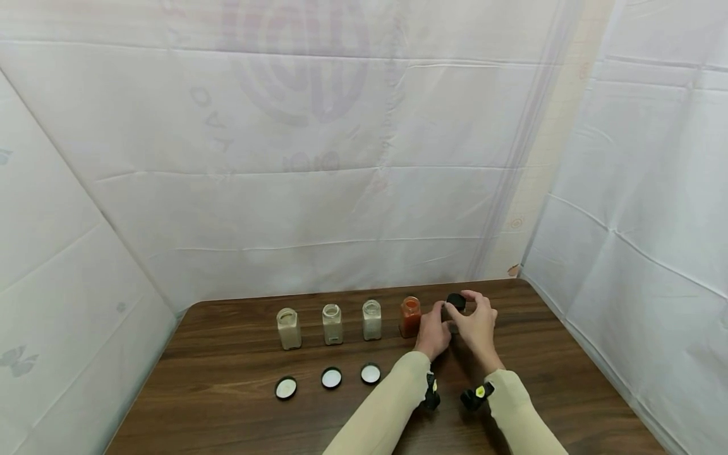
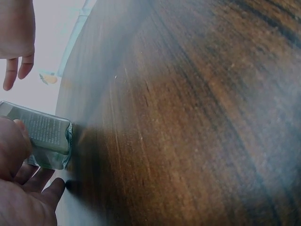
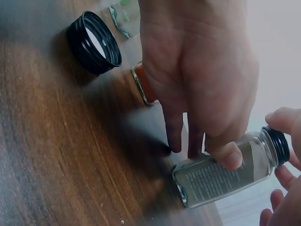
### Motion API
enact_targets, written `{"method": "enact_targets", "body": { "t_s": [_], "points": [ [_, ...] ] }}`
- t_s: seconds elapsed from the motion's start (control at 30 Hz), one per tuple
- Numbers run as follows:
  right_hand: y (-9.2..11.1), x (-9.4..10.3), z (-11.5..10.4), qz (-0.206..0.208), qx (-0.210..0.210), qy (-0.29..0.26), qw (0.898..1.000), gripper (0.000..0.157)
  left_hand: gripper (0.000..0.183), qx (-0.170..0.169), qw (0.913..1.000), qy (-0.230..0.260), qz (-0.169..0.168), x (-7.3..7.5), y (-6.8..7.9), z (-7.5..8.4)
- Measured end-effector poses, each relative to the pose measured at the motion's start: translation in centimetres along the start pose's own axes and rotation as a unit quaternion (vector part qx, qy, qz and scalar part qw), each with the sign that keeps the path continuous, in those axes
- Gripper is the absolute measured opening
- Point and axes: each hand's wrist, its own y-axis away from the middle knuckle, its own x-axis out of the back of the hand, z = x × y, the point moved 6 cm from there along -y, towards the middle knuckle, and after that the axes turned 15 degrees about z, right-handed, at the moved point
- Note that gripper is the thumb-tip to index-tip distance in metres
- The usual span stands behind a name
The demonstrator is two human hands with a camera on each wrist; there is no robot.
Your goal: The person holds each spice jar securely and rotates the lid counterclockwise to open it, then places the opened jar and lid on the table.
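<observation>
My left hand (image 1: 434,332) grips the body of a square glass spice jar (image 3: 221,176), its thumb along the printed side. Greyish contents show through the glass. A black screw lid (image 3: 278,146) sits at the jar's neck, and the fingers of my right hand (image 1: 476,322) pinch it from both sides. In the left wrist view the jar (image 2: 47,134) stands close over the table, with the left fingers wrapped about its lower part. Just left of the left hand is an open jar of orange-red powder (image 1: 410,318).
Three open jars with pale contents, including one jar (image 1: 289,330) at the far left, stand in a row on the wooden table (image 1: 216,379). Before them lie upturned black lids, such as one lid (image 1: 285,388). Another upturned lid (image 3: 94,42) lies near my wrists. White cloth (image 1: 341,208) hangs behind.
</observation>
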Motion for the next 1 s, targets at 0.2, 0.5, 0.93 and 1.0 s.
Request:
{"method": "enact_targets", "body": {
  "t_s": [0.2, 0.5, 0.93, 1.0],
  "points": [
    [0.09, 0.21, -0.08, 0.010, -0.010, 0.012, 1.000, 0.045, 0.044, 0.005, 1.0000, 0.002, -0.003, -0.09, 0.06, -0.02],
    [0.28, -0.05, 0.24, -0.036, -0.034, -0.004, 0.999, 0.048, 0.039, -0.021, 0.9998, -0.003, 0.005, -0.14, -0.08, -0.21],
    [0.15, -0.02, 0.20, 0.004, -0.014, -0.002, 1.000, 0.055, 0.044, -0.011, 0.9999, -0.002, -0.001, -0.09, -0.05, -0.18],
    [0.04, 0.05, 0.27, 0.015, -0.012, 0.007, 1.000, 0.052, 0.043, -0.004, 1.0000, 0.002, -0.004, -0.16, -0.04, -0.24]
  ]
}}
